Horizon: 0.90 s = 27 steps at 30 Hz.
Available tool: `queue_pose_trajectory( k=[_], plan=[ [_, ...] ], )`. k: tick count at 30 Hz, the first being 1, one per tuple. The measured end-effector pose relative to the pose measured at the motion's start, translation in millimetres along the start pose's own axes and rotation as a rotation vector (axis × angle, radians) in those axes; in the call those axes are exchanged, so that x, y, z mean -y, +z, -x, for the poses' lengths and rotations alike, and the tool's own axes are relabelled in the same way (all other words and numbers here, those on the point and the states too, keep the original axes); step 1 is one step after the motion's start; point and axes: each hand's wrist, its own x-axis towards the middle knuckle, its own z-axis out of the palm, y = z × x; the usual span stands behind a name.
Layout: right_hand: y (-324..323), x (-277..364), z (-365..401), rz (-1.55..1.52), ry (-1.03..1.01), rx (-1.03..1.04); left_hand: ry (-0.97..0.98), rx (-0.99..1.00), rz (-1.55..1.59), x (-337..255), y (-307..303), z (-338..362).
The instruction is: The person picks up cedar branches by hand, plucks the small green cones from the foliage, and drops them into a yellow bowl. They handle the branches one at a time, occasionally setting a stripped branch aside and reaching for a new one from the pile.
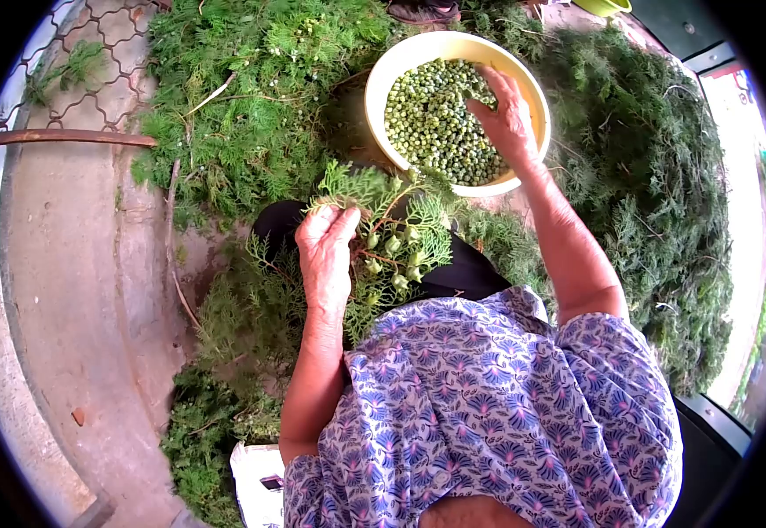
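My left hand is closed on a leafy conifer branch, thumb and fingers pinching its sprays. Plump green cones cluster on the branch just right of those fingers, above my lap. Over the right part of a pale yellow basin is my right hand, its thumb apart from the fingers and no cone visible in it. Many small round green cones cover the basin's bottom, right below that hand.
Cut green branches lie heaped at the upper left and along the right. A brown rod crosses the concrete floor at left. Beyond the basin is a shoe; a yellow-green container stands at the top right.
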Motion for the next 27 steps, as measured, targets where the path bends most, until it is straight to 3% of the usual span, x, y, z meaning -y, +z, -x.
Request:
queue_pose_trajectory(
  k=[1, 2, 3, 5, 7, 8, 9, 11, 13, 15, 16, 17, 20, 21, 23, 25, 27],
  plan=[
    [-2.2, -9.3, -2.0, 0.087, -0.031, -0.018, -0.002, 0.003, 0.003, 1.1, 0.1, 1.0],
    [-8.7, -16.7, -4.7, 0.026, 0.115, 0.083, 0.007, -0.019, 0.001, 1.7, 0.7, 1.3],
    [-7.1, -24.8, -3.8, 0.235, 0.002, -0.015, 0.019, -0.043, -0.001, 2.1, 1.1, 0.9],
    [-10.2, -39.3, -1.4, 0.094, -0.026, 0.058, 0.014, -0.057, 0.006, 1.7, 2.6, 1.2],
    [-0.7, -35.6, 3.7, -0.025, 0.070, 0.066, 0.013, -0.108, -0.009, -0.2, 4.8, 1.6],
    [8.0, -30.4, 7.8, -0.078, -0.015, 0.020, 0.052, -0.102, -0.013, 3.0, 3.7, 0.5],
    [3.3, -10.1, 10.5, -0.094, 0.033, 0.132, 0.048, -0.099, -0.014, 3.1, 4.9, 0.8],
    [-11.9, 42.0, 13.5, -0.311, 0.321, 0.544, 0.047, -0.125, 0.018, 1.9, 6.5, 0.9],
    [-3.6, 56.1, 24.5, -0.407, 0.290, 0.731, 0.035, -0.145, 0.019, 2.0, 10.6, 1.5],
    [15.2, 54.2, 34.7, -0.372, -0.088, 0.667, 0.082, -0.178, -0.086, -0.5, 13.2, 2.4],
    [13.3, 56.7, 34.5, -0.390, 0.043, 0.825, 0.149, -0.192, -0.108, 7.3, 11.4, 0.9],
    [12.4, 57.9, 37.3, -0.391, 0.042, 0.825, 0.150, -0.193, -0.108, 6.9, 12.7, 0.4],
    [8.6, 59.7, 43.8, -0.498, 0.115, 0.830, 0.181, -0.291, -0.676, -5.3, 22.8, -1.4],
    [6.5, 60.8, 46.4, -0.553, 0.180, 0.778, 0.380, -0.353, -1.001, -6.1, 23.1, -3.8],
    [1.4, 61.9, 50.5, -0.656, 0.312, 0.663, 0.583, -0.293, -1.304, -17.3, 26.5, 0.9],
    [-7.7, 67.9, 51.7, -0.755, 0.413, 0.673, 0.771, -0.235, -1.407, -22.9, 32.7, -0.5],
    [-15.7, 74.9, 51.1, -0.886, 0.448, 0.607, 0.581, 0.000, -1.399, -26.5, 34.1, -2.7]
  ],
)
